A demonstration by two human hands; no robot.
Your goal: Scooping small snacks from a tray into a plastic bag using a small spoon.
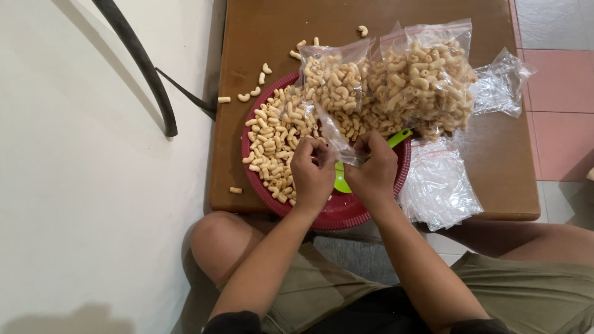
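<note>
Clear plastic zip bag [331, 93] of beige elbow crackers lay lengthwise away from the person over the round red tray [346, 213], both hands' fingers [322, 151] pinching its near end.

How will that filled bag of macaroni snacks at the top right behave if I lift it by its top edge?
The filled bag would probably sag and bulge, since its thin clear plastic looks floppy. It seems light for its size, as the curled pieces look puffy. Pieces may spill if its zip strip is unsealed; I cannot tell.
</note>
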